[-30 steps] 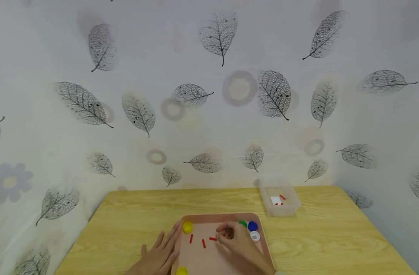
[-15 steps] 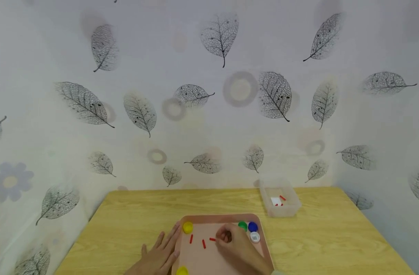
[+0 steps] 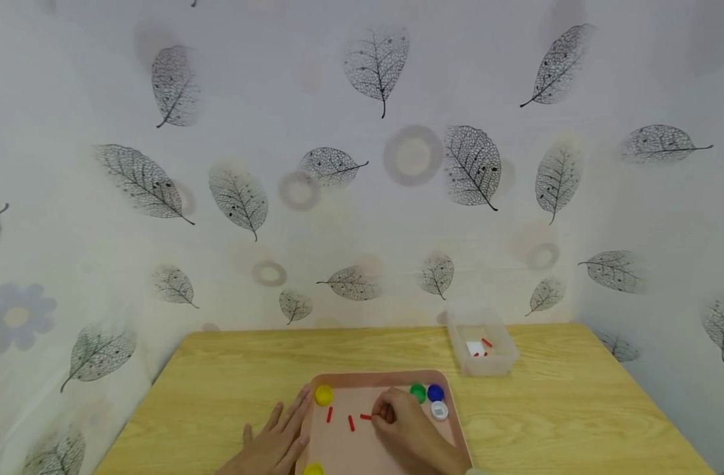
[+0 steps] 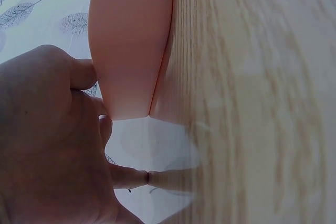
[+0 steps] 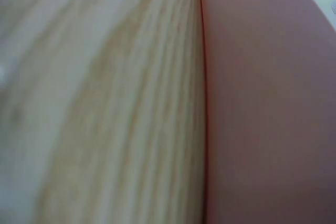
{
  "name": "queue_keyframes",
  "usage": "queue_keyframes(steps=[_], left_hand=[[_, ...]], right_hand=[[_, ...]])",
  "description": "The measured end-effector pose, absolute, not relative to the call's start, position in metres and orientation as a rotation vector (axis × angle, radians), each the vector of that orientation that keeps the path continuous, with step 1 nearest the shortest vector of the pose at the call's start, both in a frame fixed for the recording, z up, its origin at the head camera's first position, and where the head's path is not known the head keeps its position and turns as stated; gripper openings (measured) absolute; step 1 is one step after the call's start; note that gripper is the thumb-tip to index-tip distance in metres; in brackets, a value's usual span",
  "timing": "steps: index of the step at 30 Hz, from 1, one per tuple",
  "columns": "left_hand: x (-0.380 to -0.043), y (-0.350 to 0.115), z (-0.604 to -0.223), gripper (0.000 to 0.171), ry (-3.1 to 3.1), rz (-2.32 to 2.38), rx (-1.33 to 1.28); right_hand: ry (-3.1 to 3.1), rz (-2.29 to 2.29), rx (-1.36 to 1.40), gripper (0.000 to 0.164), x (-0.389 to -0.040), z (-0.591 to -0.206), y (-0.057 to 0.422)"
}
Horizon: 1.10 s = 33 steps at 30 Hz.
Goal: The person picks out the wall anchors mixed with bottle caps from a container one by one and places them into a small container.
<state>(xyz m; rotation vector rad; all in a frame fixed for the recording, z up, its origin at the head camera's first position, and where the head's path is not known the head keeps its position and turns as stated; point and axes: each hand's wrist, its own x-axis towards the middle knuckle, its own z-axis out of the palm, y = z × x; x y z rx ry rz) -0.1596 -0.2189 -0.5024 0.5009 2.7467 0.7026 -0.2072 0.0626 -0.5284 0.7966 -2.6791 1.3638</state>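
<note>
A pink tray (image 3: pixel 376 378) lies on the wooden table. My left hand (image 3: pixel 270 445) rests at its left rim, fingers stretched out; in the left wrist view the hand (image 4: pixel 52 140) touches the tray's outer wall (image 4: pixel 131 40). Over the tray my right hand (image 3: pixel 412 429) has thumb and forefinger curled together, pinching the right end of a small red stick (image 3: pixel 365 417). Two more red sticks, an upright one (image 3: pixel 329 414) and a slanted one (image 3: pixel 351 423), lie to its left. The right wrist view shows only table and tray wall (image 5: pixel 268 103), without the hand.
Yellow caps, one at the back (image 3: pixel 323 395) and one at the front (image 3: pixel 313 469), sit along the tray's left side. Green (image 3: pixel 418 393), blue (image 3: pixel 436 392) and white caps (image 3: pixel 439 410) fill the back right corner. A clear box (image 3: pixel 498 365) with red pieces stands behind.
My right hand has closed in at the red stick's end, its fingers drawing together and uncovering the green cap. The left hand and the sticks have stayed in place.
</note>
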Motion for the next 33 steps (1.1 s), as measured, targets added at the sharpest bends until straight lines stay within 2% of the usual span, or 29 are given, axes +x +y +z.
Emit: queue_keyframes(steps=[10, 19, 28, 33], left_hand=[[-0.158, -0.214, -0.500, 0.062, 2.767, 0.675, 0.486], [-0.159, -0.217, -0.503, 0.061, 2.772, 0.679, 0.509], [-0.158, -0.217, -0.504, 0.064, 2.723, 0.664, 0.402], [-0.159, -0.218, -0.506, 0.062, 2.734, 0.680, 0.413]], right_hand=[[-2.797, 1.430, 0.688, 0.009, -0.202, -0.523, 0.066], [-2.712, 1.455, 0.723, 0.008, -0.202, -0.526, 0.066], [-2.714, 1.507, 0.689, 0.003, -0.200, -0.520, 0.067], [-2.658, 1.441, 0.708, 0.007, -0.198, -0.517, 0.069]])
